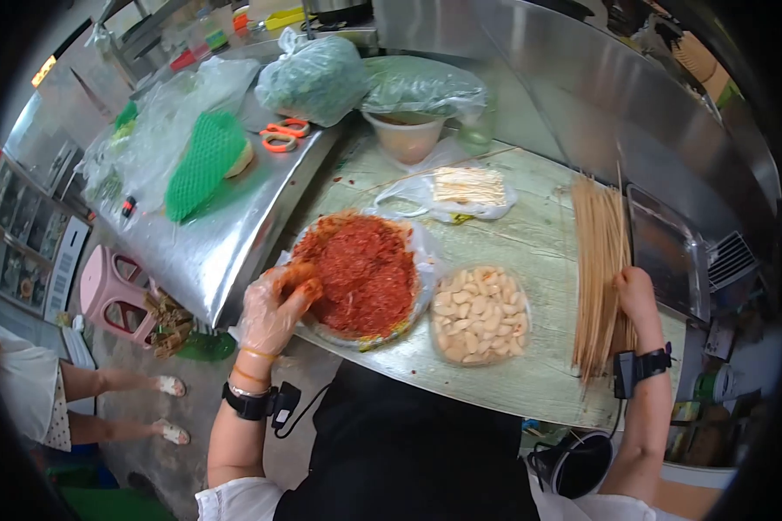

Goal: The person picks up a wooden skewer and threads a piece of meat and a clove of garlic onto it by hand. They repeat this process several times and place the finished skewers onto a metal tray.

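Observation:
My left hand (280, 304) wears a clear plastic glove smeared with red. Its fingers curl toward the thumb at the left rim of a wide bowl of red, paste-like mixture (361, 269); whatever lies between the fingertips is hidden. On the right, my bare right hand (638, 293) is closed at the edge of a bundle of long thin bamboo skewers (593, 260), its fingertips on the skewers there. Between the bowl and the bundle stands a clear square tub of pale peeled garlic cloves (480, 314).
Behind the tub, pale short sticks (469, 186) lie on a plastic bag. A white bowl (407, 139) and a bag of greens (313, 80) stand farther back. Orange-handled scissors (284, 135) rest on the steel counter (226, 247). A metal tray (665, 230) is at right. Another person (39, 391) stands at left.

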Demonstrator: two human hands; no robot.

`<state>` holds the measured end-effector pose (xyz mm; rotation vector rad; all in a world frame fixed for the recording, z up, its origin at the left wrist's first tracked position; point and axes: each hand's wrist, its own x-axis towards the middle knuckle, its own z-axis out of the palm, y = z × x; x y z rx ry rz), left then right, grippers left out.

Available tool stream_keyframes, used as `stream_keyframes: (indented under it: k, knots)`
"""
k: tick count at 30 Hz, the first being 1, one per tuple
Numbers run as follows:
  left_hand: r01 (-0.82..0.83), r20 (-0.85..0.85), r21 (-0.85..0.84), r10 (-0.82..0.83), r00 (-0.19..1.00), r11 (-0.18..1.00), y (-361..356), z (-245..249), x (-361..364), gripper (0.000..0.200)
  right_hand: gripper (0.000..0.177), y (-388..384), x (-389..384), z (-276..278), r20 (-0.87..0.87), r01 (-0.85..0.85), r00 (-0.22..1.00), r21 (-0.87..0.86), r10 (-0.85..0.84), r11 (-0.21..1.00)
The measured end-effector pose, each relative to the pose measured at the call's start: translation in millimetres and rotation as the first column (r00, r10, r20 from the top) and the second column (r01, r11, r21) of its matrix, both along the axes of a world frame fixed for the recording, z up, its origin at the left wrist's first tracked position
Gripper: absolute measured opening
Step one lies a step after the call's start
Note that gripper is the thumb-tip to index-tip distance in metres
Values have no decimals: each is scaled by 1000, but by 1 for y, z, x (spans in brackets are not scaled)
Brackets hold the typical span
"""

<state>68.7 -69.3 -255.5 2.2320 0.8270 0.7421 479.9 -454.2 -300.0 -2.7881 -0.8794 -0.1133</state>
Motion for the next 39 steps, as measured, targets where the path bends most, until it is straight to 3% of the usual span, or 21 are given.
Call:
stream_keyframes:
  k: [6,8,23,29,32,34,36,39]
  knots:
    - [78,115,-229,-53,992,970,-9,-6,8,18,25,8,-4,14,0,52,999,55,-52,997]
    - [87,91,-147,-74,993,985,-6,-14,10,18,25,6,-1,11,22,41,999,50,-42,998]
    - [122,85,3,-122,989,993,-18,-32,31,18,27,12,6,-8,81,2,997,-150,11,989]
    - [115,190,10,-115,975,993,-18,-39,30,21,25,17,2,-3,104,64,993,-133,-51,989]
    - [112,170,-8,-109,979,994,-17,-36,28,20,22,36,-11,21,174,9,985,-84,6,996]
    - [115,180,-12,-111,977,993,-17,-33,28,20,20,65,-12,48,156,-215,969,137,193,967]
    - [120,186,-17,-115,976,993,-16,-33,26,20,19,111,-30,89,-294,-74,941,309,169,948]
    - [137,227,-71,-117,967,988,-15,-31,24,18,16,183,-50,120,-235,-238,904,419,358,876]
